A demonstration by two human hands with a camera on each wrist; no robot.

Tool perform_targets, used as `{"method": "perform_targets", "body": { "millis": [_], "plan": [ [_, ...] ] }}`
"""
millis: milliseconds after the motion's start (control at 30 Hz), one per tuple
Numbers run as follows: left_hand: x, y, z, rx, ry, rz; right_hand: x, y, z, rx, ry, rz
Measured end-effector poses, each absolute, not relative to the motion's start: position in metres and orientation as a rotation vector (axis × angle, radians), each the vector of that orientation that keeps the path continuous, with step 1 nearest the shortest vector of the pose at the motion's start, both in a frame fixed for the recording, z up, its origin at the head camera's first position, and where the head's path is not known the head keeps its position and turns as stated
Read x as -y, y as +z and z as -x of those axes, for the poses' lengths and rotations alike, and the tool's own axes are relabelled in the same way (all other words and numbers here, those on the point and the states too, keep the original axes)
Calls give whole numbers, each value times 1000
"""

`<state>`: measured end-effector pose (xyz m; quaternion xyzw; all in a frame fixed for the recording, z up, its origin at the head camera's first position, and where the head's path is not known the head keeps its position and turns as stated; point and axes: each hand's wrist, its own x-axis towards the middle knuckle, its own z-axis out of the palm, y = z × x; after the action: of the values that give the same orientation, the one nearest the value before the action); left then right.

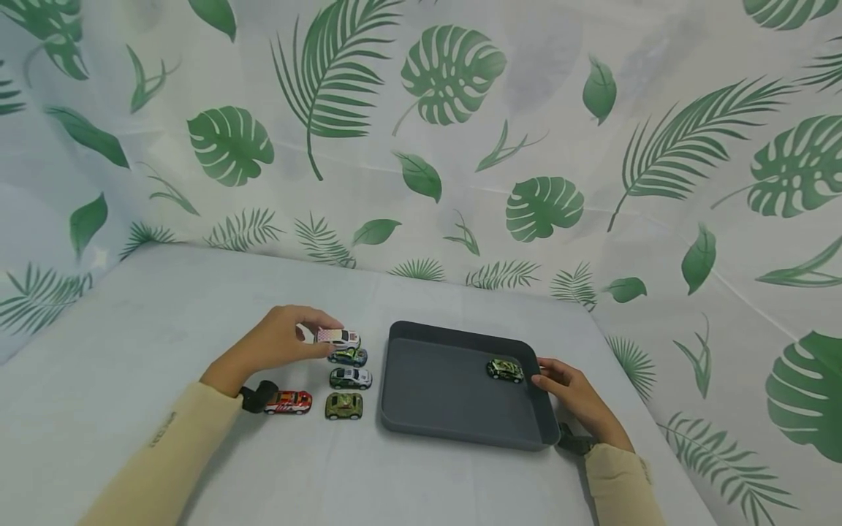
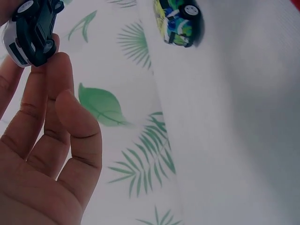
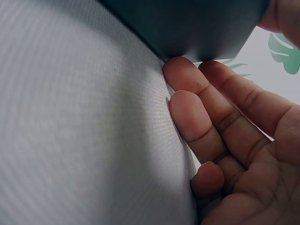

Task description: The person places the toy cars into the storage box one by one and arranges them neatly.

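Note:
My left hand (image 1: 286, 340) pinches a white toy car (image 1: 338, 337) with a pink pattern between thumb and fingers. In the left wrist view the car's dark underside (image 2: 35, 33) and wheels show above the fingers. Just below it on the table sits a yellow, green and blue toy car (image 1: 349, 356). My right hand (image 1: 571, 391) grips the right wall of a dark grey tray (image 1: 454, 435), thumb at the rim and fingers outside. The right wrist view shows fingertips (image 3: 185, 75) against the tray's outer wall. A camouflage toy car (image 1: 505, 370) stands inside the tray, near that hand.
A white and green toy car (image 1: 351, 378) and an olive camouflage toy car (image 1: 343, 406) stand left of the tray. A red toy car (image 1: 289, 402) is beside the left wrist. A leaf-patterned cloth (image 1: 421, 146) rises behind the white table (image 1: 316, 475).

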<state>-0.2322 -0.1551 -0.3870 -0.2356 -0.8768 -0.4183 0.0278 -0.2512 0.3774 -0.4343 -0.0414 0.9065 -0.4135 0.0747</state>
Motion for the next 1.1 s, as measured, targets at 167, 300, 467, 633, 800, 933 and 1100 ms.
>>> {"method": "perform_targets", "body": {
  "millis": [167, 300, 467, 633, 800, 933, 1100],
  "plan": [
    [148, -385, 234, 2689, -1291, 765, -377, -434, 251, -2726, -1236, 138],
    [143, -384, 236, 2698, -1307, 762, -377, -433, 251, -2725, -1239, 146],
    [135, -380, 237, 2693, -1321, 771, -377, -434, 251, -2716, -1245, 129],
    [128, -377, 239, 2690, -1341, 774, -377, -434, 251, -2726, -1238, 153],
    [119, -374, 240, 2692, -1351, 778, -378, -434, 251, -2725, -1245, 148],
    [113, -373, 242, 2702, -1366, 779, -379, -434, 253, -2717, -1249, 155],
    [107, -371, 244, 2720, -1388, 790, -379, -435, 253, -2723, -1239, 153]
  ]
}}
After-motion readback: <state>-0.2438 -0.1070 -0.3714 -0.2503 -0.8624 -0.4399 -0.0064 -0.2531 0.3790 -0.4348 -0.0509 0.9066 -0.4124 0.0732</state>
